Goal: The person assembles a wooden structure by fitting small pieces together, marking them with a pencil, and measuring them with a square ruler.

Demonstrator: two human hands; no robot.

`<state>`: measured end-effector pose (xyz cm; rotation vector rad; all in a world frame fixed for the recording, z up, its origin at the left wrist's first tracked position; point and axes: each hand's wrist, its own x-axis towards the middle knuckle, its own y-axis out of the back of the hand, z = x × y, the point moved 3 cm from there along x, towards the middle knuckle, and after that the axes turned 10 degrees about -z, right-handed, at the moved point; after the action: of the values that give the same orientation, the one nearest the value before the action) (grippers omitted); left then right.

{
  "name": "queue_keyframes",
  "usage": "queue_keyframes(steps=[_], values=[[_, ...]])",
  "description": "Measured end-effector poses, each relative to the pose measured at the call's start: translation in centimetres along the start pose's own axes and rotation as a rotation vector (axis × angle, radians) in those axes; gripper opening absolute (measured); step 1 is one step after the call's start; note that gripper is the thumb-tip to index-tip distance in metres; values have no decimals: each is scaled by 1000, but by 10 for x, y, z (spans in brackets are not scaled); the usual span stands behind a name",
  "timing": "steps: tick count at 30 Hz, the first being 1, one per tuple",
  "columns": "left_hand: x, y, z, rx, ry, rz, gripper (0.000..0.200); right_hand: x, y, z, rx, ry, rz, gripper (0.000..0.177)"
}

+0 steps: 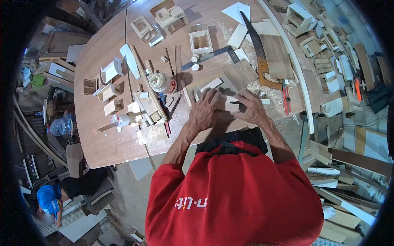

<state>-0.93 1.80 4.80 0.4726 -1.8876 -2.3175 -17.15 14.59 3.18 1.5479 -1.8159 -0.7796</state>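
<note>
At the table's near edge, my left hand [204, 110] presses down with bent fingers on a small pale wooden board [224, 103]. Opposite it, my right hand [251, 108] curls its fingers at the board's other end, round a small dark object [235, 102] whose kind I cannot make out. Just beyond my left fingers lies a white-topped block [211, 84]. A brown wood panel [240, 74] rests ahead of my hands. The handsaw [261, 61] and red-handled pliers [286, 98] lie to the right of my right hand.
A metal square [213, 56], a glue jar [161, 83], wood strips and small box frames [200, 41] cover the wooden table [92, 135]. Lumber offcuts [344, 221] are piled at right. A person in a blue shirt [49, 199] is low at left.
</note>
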Motion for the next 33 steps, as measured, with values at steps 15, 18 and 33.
queue_keyframes(steps=[15,18,33], values=[[-82,-19,-56,-429,164,56,46,12,-5,0,72,-61,14,42],[-97,-23,-71,-430,273,54,47,33,-33,-19,-101,123,-75,32],[-68,-36,-46,-363,282,105,55,78,-43,19,-52,-99,171,20]])
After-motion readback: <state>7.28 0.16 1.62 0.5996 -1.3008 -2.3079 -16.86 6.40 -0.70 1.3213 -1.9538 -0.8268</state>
